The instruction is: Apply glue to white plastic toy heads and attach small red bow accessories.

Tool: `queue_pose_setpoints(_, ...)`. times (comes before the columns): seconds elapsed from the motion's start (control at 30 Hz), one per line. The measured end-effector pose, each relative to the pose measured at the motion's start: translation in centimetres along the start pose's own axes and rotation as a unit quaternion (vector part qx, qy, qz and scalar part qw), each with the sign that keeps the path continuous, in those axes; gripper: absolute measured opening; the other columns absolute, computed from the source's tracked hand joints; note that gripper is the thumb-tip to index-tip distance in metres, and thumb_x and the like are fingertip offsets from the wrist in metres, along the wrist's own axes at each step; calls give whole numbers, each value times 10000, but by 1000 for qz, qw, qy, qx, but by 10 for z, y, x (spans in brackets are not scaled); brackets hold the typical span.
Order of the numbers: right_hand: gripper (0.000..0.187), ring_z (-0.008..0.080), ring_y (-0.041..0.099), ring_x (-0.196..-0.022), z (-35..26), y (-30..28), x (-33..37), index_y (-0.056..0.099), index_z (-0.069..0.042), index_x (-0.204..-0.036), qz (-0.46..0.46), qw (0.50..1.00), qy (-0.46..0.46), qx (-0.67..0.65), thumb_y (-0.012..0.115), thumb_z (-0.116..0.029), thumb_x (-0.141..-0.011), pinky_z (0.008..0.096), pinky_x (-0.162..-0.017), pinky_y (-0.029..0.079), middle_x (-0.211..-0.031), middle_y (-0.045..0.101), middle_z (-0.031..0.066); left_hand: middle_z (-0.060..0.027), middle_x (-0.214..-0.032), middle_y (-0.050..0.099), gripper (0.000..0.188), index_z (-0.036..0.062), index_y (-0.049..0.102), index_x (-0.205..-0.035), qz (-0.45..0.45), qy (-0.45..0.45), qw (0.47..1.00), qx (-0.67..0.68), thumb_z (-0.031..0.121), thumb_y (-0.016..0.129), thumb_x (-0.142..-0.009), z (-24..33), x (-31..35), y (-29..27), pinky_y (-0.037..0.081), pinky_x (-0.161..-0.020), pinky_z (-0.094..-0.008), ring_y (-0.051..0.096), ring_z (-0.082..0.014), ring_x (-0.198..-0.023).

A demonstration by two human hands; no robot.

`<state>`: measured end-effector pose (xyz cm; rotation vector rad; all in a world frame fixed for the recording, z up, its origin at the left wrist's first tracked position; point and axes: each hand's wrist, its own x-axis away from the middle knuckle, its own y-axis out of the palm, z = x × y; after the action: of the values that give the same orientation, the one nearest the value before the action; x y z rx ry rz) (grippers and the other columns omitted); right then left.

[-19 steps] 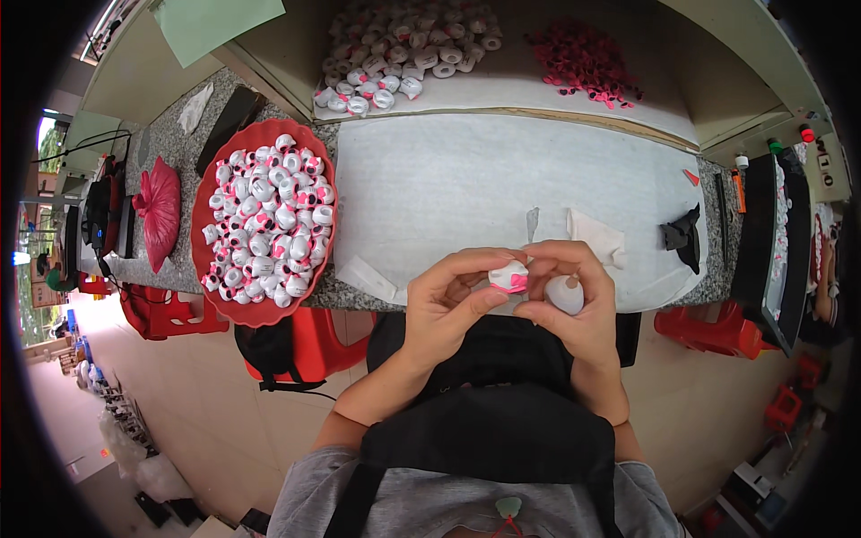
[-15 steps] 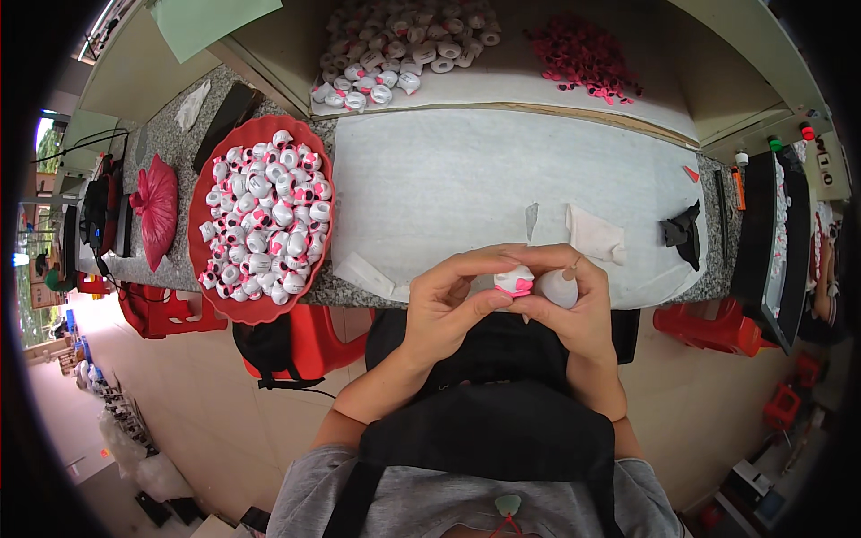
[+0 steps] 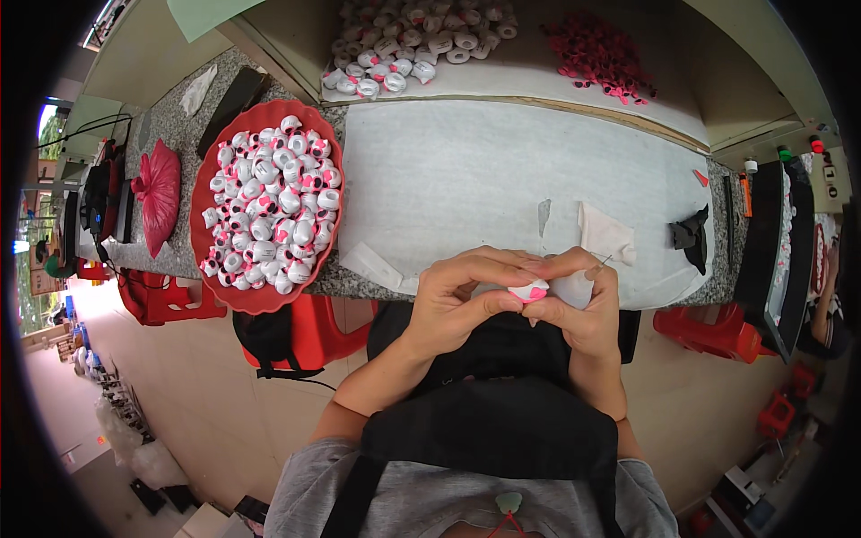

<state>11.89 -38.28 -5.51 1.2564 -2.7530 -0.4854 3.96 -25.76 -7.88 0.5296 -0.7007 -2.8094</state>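
In front of my chest, at the table's near edge, both hands come together. My left hand [image 3: 466, 296] is closed, pinching a small white-and-pink toy piece [image 3: 529, 290] between thumb and fingers. The fingers of my right hand [image 3: 583, 309] touch the same piece. That hand also wraps round a translucent squeeze bottle [image 3: 573, 288] with a thin needle tip pointing up and away to the right. Fingers cover part of the piece and of the bottle. A red scalloped basin [image 3: 203, 193] heaped with similar white-and-pink pieces stands to the left.
White paper [image 3: 430, 179] covers the table, with a folded white cloth [image 3: 606, 235] and a black crumpled scrap [image 3: 691, 235] on it. White pieces [image 3: 395, 54] and small pink parts [image 3: 599, 58] lie on the shelf behind. A pink bag [image 3: 159, 202] sits far left.
The toy piece has been turned between my fingers, so less of it shows. My right hand has tilted the bottle, and its needle now leans to the right.
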Motion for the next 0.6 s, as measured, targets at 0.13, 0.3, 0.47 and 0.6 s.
queue_pose_setpoints(0.13,237,78,500,-547,1,1,0,536,21,-861,20,1000,13,-19,634,16,-645,183,-478,393,-651,550,58,-150,-980,527,229,-15,535,-942,3,-34,999,8,-8,550,-714,3,-2,0,397,-809,-312,494,-224,-951)
queue_pose_setpoints(0.3,256,71,492,-553,0,2,0,527,24,-894,25,999,19,-6,615,35,-654,181,-475,389,-696,551,62,-141,-991,526,246,-17,526,-966,15,-27,999,-43,-35,524,-721,4,0,2,379,-825,-293,490,-196,-953)
queue_pose_setpoints(0.47,242,63,483,-552,1,3,0,527,28,-902,32,999,-6,0,574,49,-665,175,-470,374,-706,550,58,-134,-991,527,243,-16,530,-958,31,-11,998,-53,-37,527,-717,3,0,5,376,-830,-292,500,-190,-934)
queue_pose_setpoints(0.6,238,63,483,-546,4,3,-1,527,28,-900,25,1000,-14,0,576,40,-668,173,-467,370,-694,549,59,-134,-987,529,240,-13,533,-955,25,8,998,-65,-33,532,-715,3,-1,3,375,-834,-294,506,-190,-924)
